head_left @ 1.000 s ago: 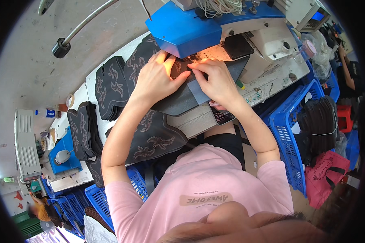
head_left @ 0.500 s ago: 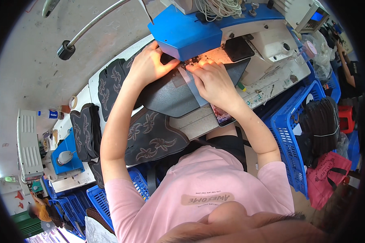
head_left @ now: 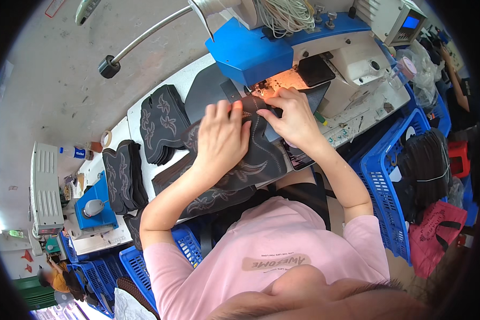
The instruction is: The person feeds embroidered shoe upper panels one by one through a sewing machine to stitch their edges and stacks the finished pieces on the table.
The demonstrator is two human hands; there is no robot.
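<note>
Dark leather with pale stitching lies beneath the fingers: one panel [head_left: 261, 162], its upper edge at the fingertips and its body spreading back from them toward the person. I cannot make out its full outline or be sure of its long axis, because the left hand [head_left: 221, 140] covers the middle; a stitched line runs from just beside the right thumb down toward the near edge. From my distant seat, the relation that matters is at that upper edge: the right hand [head_left: 294, 121] is nearer to the lit patch [head_left: 278, 81] just beyond its fingers, while the left sits lower and to the side. I read the right thumb and forefinger as pinched on the panel's edge; the left fingers rest extended on top, thumb apart, wrapped around nothing that I can see.

Past the left fingertips stretches a smooth dark plate [head_left: 202, 88], and above both sets of fingers hangs a blue machine head [head_left: 250, 50]. Left of the left fingers stands a stack of stitched panels [head_left: 165, 122]; more panels [head_left: 218, 201] lie below that wrist. Right of the right fingers, the bench [head_left: 365, 109] carries scattered scraps, with a blue basket [head_left: 381, 176] beyond its edge.
</note>
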